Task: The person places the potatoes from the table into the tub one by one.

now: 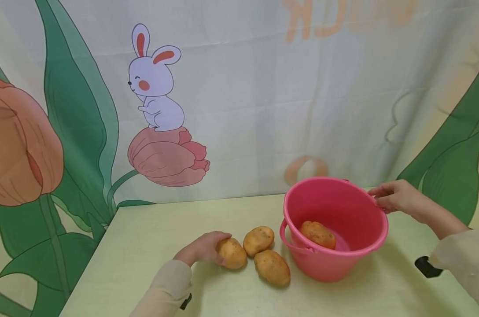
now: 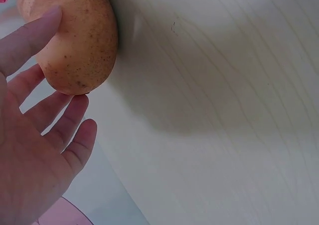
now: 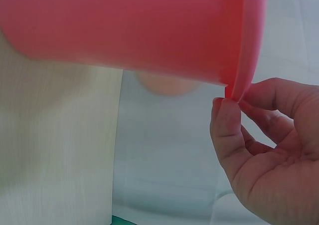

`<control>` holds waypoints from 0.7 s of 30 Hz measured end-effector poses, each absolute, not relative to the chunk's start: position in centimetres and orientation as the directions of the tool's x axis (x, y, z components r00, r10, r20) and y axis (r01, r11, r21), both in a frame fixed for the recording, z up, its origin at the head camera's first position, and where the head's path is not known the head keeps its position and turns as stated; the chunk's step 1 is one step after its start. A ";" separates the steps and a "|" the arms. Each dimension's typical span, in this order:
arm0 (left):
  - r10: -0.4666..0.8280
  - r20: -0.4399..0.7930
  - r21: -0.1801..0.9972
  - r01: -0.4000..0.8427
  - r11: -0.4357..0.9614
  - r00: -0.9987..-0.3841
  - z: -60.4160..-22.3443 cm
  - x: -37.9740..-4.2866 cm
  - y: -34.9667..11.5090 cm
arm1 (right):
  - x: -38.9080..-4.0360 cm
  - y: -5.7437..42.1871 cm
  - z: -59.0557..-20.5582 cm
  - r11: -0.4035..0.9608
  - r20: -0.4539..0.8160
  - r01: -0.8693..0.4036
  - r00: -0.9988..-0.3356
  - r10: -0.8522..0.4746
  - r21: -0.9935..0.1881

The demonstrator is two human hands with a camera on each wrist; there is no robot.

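Pink rim (image 3: 250, 45) is getting pinched between the thumb and fingers of my right hand (image 1: 403, 200), closed down on just the edge; presumably I'm steadying the bucket (image 1: 326, 267) from its right side, leaving the mouth free. My left hand (image 1: 204, 247) is loosely cupping the left potato (image 1: 233, 254), thumb over one side, fingers fanning round the other. Likely I'm straddling it this way because it's too bulky for a fingertip hold; how firm the grip is, can't tell. Whether that potato is resting fully on the table (image 1: 144, 251) or starting to lift, can't tell either.

Next out: the back potato (image 1: 258, 241) and front potato (image 1: 273, 268) are sitting close together, between my left hand and the bucket, probably keeping any carry short. One more, the inside potato (image 1: 318, 234), is lying in the bucket. The handle (image 1: 296, 247) is hanging down on the bucket's left, potato side, seemingly out of the mouth's way. Behind everything, a printed curtain (image 1: 243, 114) is hanging past the table's far edge.
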State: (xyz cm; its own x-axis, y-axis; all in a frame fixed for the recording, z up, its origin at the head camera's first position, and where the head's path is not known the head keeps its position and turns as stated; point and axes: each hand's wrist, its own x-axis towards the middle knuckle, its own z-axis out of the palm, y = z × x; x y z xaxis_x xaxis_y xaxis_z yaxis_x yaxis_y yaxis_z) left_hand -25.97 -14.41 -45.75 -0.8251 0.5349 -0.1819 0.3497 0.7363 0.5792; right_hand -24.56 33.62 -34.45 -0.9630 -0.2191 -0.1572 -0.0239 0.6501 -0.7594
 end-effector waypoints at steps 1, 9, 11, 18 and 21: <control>0.537 -0.181 0.579 0.353 0.735 -0.824 -45.8 -26.0 -14.4 | -24.6 33.6 -34.5 0.650 -0.157 -0.025 -0.963 -0.220 -0.760; 0.541 -0.200 0.525 0.377 0.763 -0.817 -46.0 -25.9 -14.5 | -24.6 33.6 -34.4 0.652 -0.154 -0.027 -0.963 -0.219 -0.758; 0.535 -0.206 0.508 0.377 0.774 -0.820 -46.1 -25.9 -14.5 | -24.6 33.6 -34.4 0.653 -0.154 -0.028 -0.963 -0.220 -0.757; 0.534 -0.182 0.508 0.386 0.770 -0.826 -46.4 -25.8 -14.4 | -24.6 33.6 -34.3 0.650 -0.150 -0.031 -0.964 -0.221 -0.759; 0.529 -0.161 0.505 0.390 0.770 -0.834 -46.7 -25.8 -14.5 | -24.6 33.6 -34.3 0.653 -0.148 -0.033 -0.964 -0.220 -0.757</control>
